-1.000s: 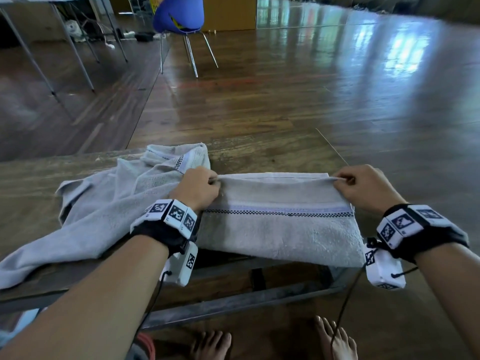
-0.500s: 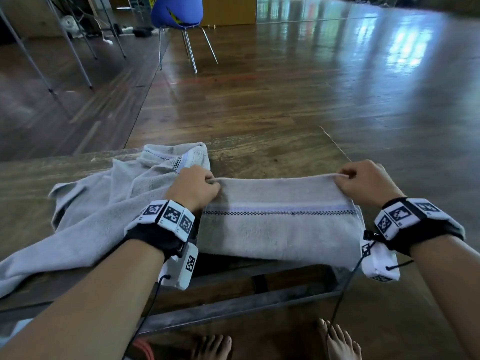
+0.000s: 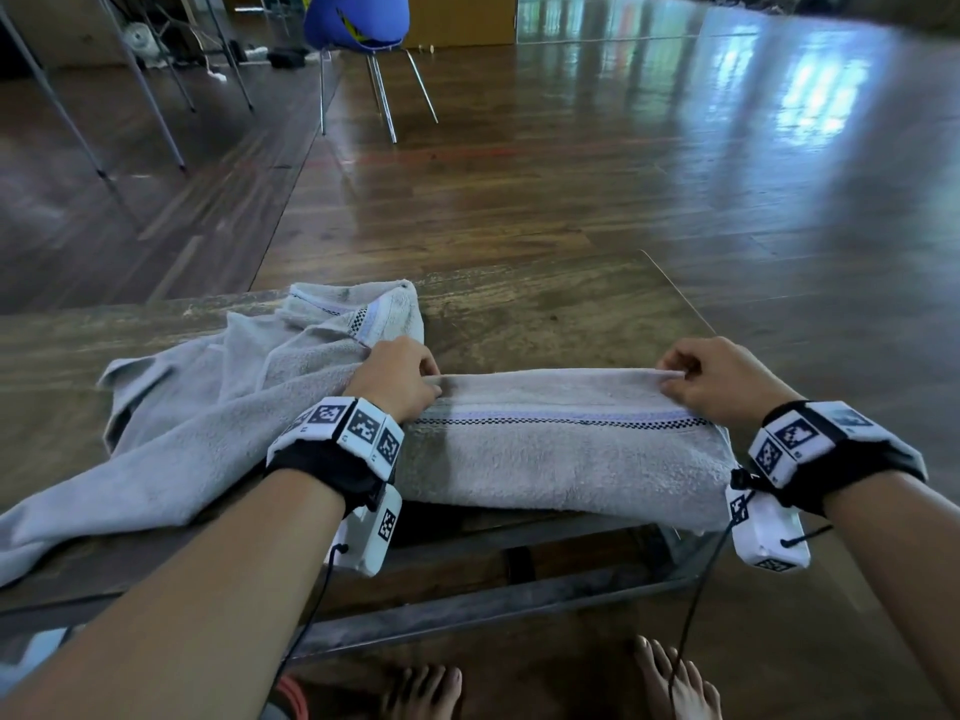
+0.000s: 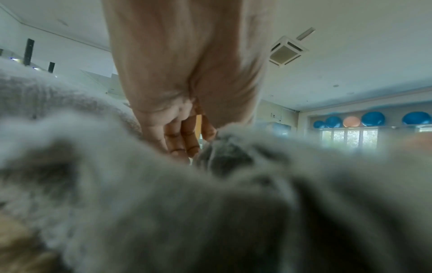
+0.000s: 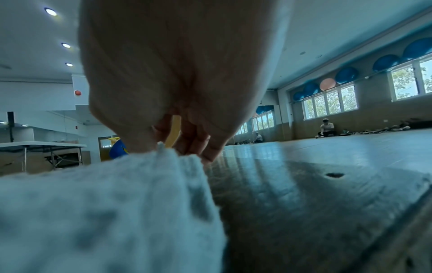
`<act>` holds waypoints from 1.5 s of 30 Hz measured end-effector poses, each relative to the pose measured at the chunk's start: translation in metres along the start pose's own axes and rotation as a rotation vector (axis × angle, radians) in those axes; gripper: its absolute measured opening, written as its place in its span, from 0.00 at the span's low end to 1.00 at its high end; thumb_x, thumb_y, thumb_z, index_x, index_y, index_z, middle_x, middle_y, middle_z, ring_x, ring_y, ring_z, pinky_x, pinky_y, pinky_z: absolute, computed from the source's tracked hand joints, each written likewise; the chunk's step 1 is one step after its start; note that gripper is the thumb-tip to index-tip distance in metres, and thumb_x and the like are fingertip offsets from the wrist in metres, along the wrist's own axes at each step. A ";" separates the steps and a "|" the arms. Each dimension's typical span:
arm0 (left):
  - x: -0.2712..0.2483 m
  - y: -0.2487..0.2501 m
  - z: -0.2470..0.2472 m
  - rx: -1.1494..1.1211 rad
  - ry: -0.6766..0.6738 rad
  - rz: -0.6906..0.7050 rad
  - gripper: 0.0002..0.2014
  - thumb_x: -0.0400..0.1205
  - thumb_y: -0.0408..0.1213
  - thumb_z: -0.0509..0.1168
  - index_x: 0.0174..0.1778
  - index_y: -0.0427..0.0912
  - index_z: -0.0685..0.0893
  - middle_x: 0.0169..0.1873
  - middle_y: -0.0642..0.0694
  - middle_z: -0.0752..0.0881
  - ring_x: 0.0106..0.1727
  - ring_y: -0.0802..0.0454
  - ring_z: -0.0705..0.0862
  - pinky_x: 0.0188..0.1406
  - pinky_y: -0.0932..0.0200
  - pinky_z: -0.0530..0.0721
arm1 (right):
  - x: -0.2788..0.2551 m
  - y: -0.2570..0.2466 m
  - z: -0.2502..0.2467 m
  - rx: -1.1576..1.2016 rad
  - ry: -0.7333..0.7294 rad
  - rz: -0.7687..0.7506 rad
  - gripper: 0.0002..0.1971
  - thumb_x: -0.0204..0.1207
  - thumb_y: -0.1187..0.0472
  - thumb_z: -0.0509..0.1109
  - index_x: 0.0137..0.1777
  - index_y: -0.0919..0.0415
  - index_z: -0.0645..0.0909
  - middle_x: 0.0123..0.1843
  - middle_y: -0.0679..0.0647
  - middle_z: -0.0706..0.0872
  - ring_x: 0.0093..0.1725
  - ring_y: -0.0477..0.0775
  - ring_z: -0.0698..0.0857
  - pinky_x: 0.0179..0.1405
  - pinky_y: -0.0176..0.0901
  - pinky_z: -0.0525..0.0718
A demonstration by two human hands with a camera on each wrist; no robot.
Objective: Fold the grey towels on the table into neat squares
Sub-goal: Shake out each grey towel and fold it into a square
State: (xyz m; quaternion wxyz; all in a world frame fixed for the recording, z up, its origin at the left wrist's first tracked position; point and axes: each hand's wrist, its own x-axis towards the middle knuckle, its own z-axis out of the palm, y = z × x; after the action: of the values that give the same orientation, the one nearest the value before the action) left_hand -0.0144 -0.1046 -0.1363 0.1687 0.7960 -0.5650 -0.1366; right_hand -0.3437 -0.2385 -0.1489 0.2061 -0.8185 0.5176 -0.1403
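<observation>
A grey towel (image 3: 561, 454) with a checkered stripe lies across the near edge of the wooden table (image 3: 545, 309), its front part hanging over the edge. My left hand (image 3: 400, 376) pinches its far edge at the left end, and my right hand (image 3: 706, 379) pinches the same edge at the right corner. The edge runs taut between them. In the left wrist view, fingers (image 4: 184, 140) curl down into grey towel (image 4: 210, 203) pile. In the right wrist view, fingers (image 5: 196, 146) grip the towel (image 5: 105, 212) corner. A second grey towel (image 3: 208, 407) lies crumpled to the left.
The table's right edge (image 3: 680, 293) runs just past my right hand. A blue chair (image 3: 358, 23) stands on the wooden floor beyond, with metal table legs (image 3: 130, 80) at the far left. My bare feet (image 3: 670, 688) show below the table.
Both hands have drawn the towel's far edge a little toward me, keeping their pinch. The crumpled towel has stayed where it was.
</observation>
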 end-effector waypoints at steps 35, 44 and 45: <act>-0.047 0.016 -0.058 -0.232 0.138 0.055 0.10 0.68 0.32 0.83 0.43 0.41 0.93 0.36 0.45 0.91 0.34 0.58 0.83 0.35 0.69 0.77 | -0.056 -0.005 -0.040 0.327 0.276 -0.033 0.06 0.76 0.65 0.78 0.52 0.59 0.91 0.43 0.55 0.92 0.46 0.56 0.90 0.53 0.48 0.88; -0.052 0.021 -0.066 -0.153 0.140 0.021 0.05 0.71 0.33 0.81 0.42 0.42 0.95 0.33 0.44 0.92 0.29 0.60 0.81 0.28 0.68 0.76 | -0.059 -0.008 -0.046 0.226 0.278 -0.012 0.05 0.71 0.63 0.82 0.41 0.52 0.91 0.36 0.48 0.91 0.38 0.48 0.88 0.45 0.40 0.82; -0.053 0.022 -0.067 -0.146 0.141 0.015 0.05 0.71 0.34 0.81 0.41 0.42 0.95 0.34 0.44 0.92 0.30 0.59 0.82 0.30 0.65 0.77 | -0.058 -0.008 -0.047 0.223 0.264 -0.005 0.05 0.71 0.63 0.82 0.41 0.52 0.91 0.37 0.50 0.91 0.39 0.50 0.89 0.47 0.44 0.85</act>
State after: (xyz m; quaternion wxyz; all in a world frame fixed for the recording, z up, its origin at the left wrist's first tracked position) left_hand -0.0230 -0.0535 -0.0652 0.2665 0.7849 -0.5464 -0.1196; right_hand -0.3831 -0.1918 -0.1052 0.2255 -0.7662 0.5193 -0.3039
